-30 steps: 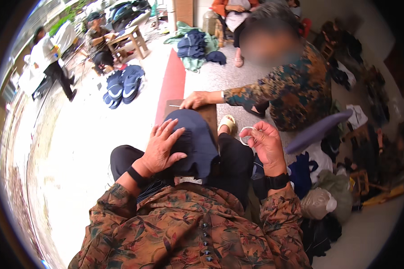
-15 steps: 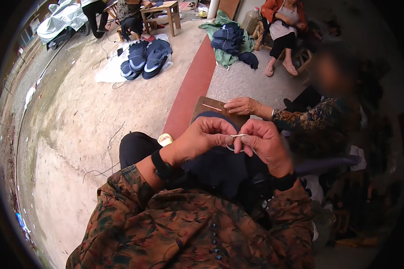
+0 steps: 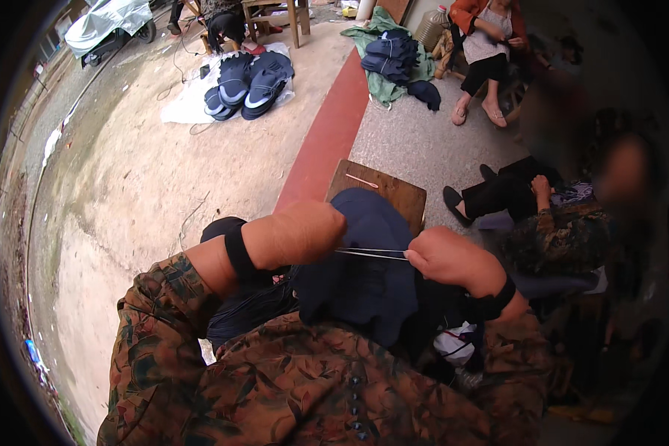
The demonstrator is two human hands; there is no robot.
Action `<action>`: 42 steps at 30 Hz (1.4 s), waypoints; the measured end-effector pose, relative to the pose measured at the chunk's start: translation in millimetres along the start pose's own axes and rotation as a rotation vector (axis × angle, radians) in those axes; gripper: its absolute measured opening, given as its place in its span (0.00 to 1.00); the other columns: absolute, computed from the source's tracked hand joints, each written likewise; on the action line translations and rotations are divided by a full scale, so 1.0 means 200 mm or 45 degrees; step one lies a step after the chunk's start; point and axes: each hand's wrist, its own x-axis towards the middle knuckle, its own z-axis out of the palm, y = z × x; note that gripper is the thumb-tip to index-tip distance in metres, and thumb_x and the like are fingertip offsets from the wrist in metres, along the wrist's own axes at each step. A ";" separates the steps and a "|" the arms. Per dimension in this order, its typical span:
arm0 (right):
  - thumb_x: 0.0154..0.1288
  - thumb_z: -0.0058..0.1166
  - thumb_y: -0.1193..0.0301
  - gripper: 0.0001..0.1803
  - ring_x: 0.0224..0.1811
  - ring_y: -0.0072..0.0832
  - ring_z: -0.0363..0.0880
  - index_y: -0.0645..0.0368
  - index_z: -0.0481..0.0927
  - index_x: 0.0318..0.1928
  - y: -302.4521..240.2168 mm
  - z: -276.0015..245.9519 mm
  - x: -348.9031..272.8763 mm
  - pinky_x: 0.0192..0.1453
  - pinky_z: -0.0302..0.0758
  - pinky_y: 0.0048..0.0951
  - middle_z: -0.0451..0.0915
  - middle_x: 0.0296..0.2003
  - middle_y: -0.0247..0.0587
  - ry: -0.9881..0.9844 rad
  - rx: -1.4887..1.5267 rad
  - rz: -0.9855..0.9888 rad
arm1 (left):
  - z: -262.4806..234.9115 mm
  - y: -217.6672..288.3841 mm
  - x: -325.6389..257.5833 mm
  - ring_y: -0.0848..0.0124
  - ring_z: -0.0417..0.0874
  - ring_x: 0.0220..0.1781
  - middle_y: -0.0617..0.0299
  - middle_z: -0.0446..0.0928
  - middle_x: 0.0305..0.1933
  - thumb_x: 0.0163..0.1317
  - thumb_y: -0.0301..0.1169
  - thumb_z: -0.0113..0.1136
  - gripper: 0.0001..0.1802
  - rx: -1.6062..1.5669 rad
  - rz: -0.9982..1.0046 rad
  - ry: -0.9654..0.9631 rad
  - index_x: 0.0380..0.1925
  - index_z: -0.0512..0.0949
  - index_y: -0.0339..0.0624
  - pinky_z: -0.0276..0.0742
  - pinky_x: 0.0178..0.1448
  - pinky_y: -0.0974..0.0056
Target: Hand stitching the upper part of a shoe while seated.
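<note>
1. White cord runs in two strands between the hands, seen across the navy cloth. Both strands look straight from my remote view; I judge them to be under tension.
2. Left hand: clenched on the cord. The back of the hand hides its finger placement from me.
3. Right hand: clenched on the cord, with a fingertip showing where the strands enter.
4. Cloth position: apparently over the lap, its far end overlapping the wooden bench in my view and hiding the near edge. I cannot tell whether cord and cloth touch.
5. Tension: I would draw both hands apart evenly and in line. A jerk or one-sided pull could let the cord slip.
6. Strands: I would maintain equal load on the pair and avoid twisting.
7. Clearance: I would hold the cord high enough to avoid creasing the cloth, and leave the pale stick, near the bench's far edge toward its left corner, undisturbed.
</note>
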 end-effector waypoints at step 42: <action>0.23 0.79 0.58 0.70 0.70 0.49 0.58 0.74 0.52 0.67 0.39 0.22 0.38 0.73 0.56 0.35 0.59 0.65 0.63 0.031 0.479 0.154 | 0.36 -0.41 0.22 0.50 0.58 0.72 0.38 0.57 0.68 0.14 0.34 0.86 0.75 -0.718 -0.135 0.015 0.67 0.48 0.27 0.58 0.74 0.60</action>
